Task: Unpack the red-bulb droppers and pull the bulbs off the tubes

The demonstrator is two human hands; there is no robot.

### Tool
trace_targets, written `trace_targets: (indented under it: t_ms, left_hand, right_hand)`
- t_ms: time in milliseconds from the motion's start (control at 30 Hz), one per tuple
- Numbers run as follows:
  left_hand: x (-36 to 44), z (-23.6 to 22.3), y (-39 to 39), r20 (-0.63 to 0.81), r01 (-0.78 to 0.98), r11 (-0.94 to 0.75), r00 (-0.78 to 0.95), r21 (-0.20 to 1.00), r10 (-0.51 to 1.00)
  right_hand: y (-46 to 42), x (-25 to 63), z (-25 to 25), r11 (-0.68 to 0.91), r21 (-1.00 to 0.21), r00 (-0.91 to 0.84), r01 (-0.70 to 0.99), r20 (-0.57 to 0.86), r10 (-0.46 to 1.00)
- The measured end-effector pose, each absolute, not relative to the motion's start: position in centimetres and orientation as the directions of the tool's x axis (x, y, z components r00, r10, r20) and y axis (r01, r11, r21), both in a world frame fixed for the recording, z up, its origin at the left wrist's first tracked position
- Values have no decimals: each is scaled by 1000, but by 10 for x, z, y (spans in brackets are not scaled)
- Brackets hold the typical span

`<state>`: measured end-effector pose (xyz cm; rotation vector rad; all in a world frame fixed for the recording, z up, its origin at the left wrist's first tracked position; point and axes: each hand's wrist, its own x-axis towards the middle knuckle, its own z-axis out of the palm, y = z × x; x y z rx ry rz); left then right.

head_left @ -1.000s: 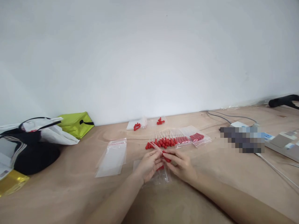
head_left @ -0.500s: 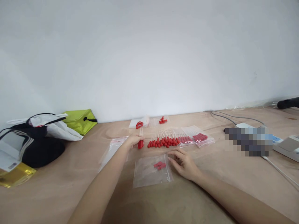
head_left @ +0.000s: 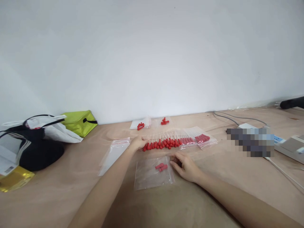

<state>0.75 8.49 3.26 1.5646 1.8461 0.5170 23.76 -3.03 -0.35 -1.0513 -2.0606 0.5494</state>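
My left hand is at the left end of a row of red-tipped sticks, touching the leftmost ones. Its thumb stretches over them; the other fingers are partly hidden. The sticks lie side by side, pale stems pointing to the wall. My right hand rests on the table with fingers curled, thumb and forefinger closed at the right edge of a clear zip bag. Several red pieces show at that bag's right part. More red-ended sticks lie in clear bags at the row's right end.
Flat clear bags lie left of my left forearm. By the wall are small red pieces on bags. A green bag, a black bag and a yellow packet stand left. A power strip with cables lies right.
The red-tipped sticks bunched in my left hand now lie spread out, lengthening the row to the left. My right hand and the zip bag stay almost in place.
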Motion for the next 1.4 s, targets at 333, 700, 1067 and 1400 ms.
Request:
trace_targets:
  t_ms: [333,700,1067,1400]
  left_hand:
    - [10,35,59,-250,659,219,-48,720,967]
    - [0,40,-2,191,749,-229,138,621,972]
    - [13,24,-50,48,718,-555,594,420,803]
    - [16,29,-54,19,711,-547,602,442,799]
  right_hand:
    - [-27,237,-4,462,-727,-337,508,326,883]
    - [-26,239,2,548,-664,-437,509,348,829]
    - [-23,229,1,515,-633,-451,577,279,848]
    - [-30,222,9,504,-629,-495,591,210,843]
